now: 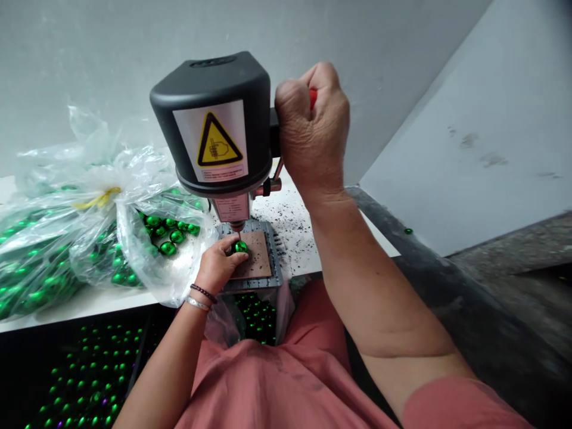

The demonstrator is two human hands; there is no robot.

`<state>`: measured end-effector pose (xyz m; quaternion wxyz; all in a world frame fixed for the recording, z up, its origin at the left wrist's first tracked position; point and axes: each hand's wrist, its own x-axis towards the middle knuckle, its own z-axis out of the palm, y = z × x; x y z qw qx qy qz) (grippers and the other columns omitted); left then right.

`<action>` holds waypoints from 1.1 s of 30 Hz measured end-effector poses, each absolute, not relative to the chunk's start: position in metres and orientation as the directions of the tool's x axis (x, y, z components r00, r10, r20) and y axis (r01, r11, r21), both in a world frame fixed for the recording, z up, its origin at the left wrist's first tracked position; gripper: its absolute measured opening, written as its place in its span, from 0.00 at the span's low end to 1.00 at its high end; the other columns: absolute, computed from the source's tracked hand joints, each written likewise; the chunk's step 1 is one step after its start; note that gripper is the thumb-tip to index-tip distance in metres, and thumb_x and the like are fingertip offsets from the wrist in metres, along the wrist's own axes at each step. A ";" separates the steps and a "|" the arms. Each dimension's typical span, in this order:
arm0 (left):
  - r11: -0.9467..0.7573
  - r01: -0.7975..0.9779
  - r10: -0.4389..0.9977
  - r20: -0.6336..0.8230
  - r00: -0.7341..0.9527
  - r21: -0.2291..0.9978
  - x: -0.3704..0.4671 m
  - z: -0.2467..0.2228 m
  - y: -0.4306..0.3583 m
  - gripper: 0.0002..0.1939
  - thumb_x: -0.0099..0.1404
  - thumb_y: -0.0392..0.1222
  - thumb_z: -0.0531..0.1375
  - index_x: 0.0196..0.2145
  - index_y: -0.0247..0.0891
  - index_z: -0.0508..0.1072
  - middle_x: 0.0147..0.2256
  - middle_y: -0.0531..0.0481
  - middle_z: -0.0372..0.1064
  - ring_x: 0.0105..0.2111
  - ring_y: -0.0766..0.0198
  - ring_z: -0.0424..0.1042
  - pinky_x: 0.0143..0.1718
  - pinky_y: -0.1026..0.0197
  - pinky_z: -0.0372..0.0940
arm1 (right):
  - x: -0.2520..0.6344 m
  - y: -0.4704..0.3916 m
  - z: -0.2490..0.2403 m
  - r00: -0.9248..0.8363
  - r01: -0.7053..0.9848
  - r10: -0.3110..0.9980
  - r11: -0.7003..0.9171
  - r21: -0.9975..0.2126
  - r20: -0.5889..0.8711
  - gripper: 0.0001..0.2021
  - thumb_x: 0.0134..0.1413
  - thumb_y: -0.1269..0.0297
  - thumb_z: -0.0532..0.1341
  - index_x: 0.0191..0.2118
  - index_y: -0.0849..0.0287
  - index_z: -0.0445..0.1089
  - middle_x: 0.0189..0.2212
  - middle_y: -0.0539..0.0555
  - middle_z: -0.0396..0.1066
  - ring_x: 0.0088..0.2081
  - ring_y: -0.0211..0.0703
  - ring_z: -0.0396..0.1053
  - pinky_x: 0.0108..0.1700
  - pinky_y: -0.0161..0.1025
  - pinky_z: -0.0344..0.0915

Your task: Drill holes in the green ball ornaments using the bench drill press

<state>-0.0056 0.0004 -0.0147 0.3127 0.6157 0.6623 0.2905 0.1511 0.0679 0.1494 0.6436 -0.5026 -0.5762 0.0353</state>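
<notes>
My left hand (pixel 220 262) pinches a shiny green ball (pixel 241 246) between thumb and fingers on a brown board (pixel 259 262). The board lies on the grey base plate (pixel 276 271) of a bench drill press (pixel 214 119). Directly above the ball is the drill bit (pixel 238 233); whether its tip is inside the ball I cannot tell. High on the machine's right side, my right hand (pixel 315 131) is closed around a lever handle (pixel 313 98), of which a bit of red shows.
Clear plastic bags (pixel 98 238) full of green balls lie on the white table (pixel 183 262) at left. Dark shavings (pixel 292 229) litter the tabletop. Below the front edge are more green balls (pixel 254 322) and a dark container (pixel 89 375) of them. One ball (pixel 408 230) sits at far right.
</notes>
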 end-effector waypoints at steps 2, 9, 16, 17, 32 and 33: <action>-0.014 0.717 1.000 0.010 0.010 0.697 -0.003 -0.014 0.000 0.22 0.52 0.43 0.63 0.47 0.40 0.73 0.49 0.48 0.70 0.48 0.60 0.68 0.53 0.59 0.59 | 0.151 0.068 0.149 0.335 0.533 0.638 0.479 -0.698 0.694 0.17 0.53 0.66 0.56 0.22 0.56 0.44 0.19 0.45 0.46 0.24 0.28 0.45 0.27 0.29 0.53; -0.116 0.774 0.993 0.095 0.072 0.623 -0.002 -0.018 -0.004 0.18 0.58 0.45 0.59 0.46 0.40 0.73 0.48 0.44 0.71 0.48 0.56 0.68 0.51 0.57 0.61 | 0.154 0.068 0.142 0.300 0.431 0.621 0.589 -0.684 0.724 0.13 0.53 0.62 0.54 0.24 0.56 0.48 0.21 0.46 0.48 0.23 0.30 0.48 0.28 0.31 0.54; -0.086 0.726 0.995 0.099 0.025 0.683 0.000 -0.027 -0.002 0.15 0.56 0.45 0.60 0.40 0.38 0.75 0.36 0.49 0.75 0.36 0.60 0.72 0.42 0.60 0.64 | 0.155 0.062 0.142 0.275 0.389 0.611 0.635 -0.667 0.742 0.13 0.52 0.60 0.54 0.24 0.56 0.49 0.20 0.45 0.48 0.23 0.31 0.48 0.28 0.33 0.53; -0.082 0.718 0.995 0.095 0.021 0.691 0.000 -0.027 -0.002 0.14 0.55 0.45 0.60 0.39 0.38 0.76 0.34 0.51 0.75 0.34 0.61 0.72 0.41 0.60 0.64 | 0.156 0.057 0.141 0.269 0.391 0.596 0.650 -0.651 0.757 0.13 0.53 0.60 0.54 0.24 0.56 0.50 0.20 0.45 0.48 0.23 0.30 0.48 0.27 0.32 0.53; -0.073 0.708 0.992 0.127 -0.024 0.702 0.003 -0.028 -0.003 0.18 0.54 0.43 0.62 0.43 0.41 0.75 0.39 0.48 0.73 0.41 0.59 0.69 0.46 0.58 0.62 | 0.164 -0.009 0.079 0.149 0.743 0.311 0.591 -0.314 0.939 0.05 0.49 0.68 0.56 0.27 0.57 0.57 0.20 0.45 0.54 0.22 0.28 0.52 0.28 0.32 0.57; -0.074 0.711 0.992 0.126 -0.021 0.699 0.003 -0.028 -0.003 0.18 0.54 0.43 0.62 0.44 0.41 0.75 0.39 0.48 0.73 0.41 0.59 0.69 0.46 0.58 0.62 | 0.164 -0.009 0.079 0.145 0.749 0.311 0.586 -0.309 0.939 0.05 0.49 0.68 0.57 0.27 0.57 0.57 0.21 0.45 0.54 0.22 0.28 0.52 0.27 0.32 0.57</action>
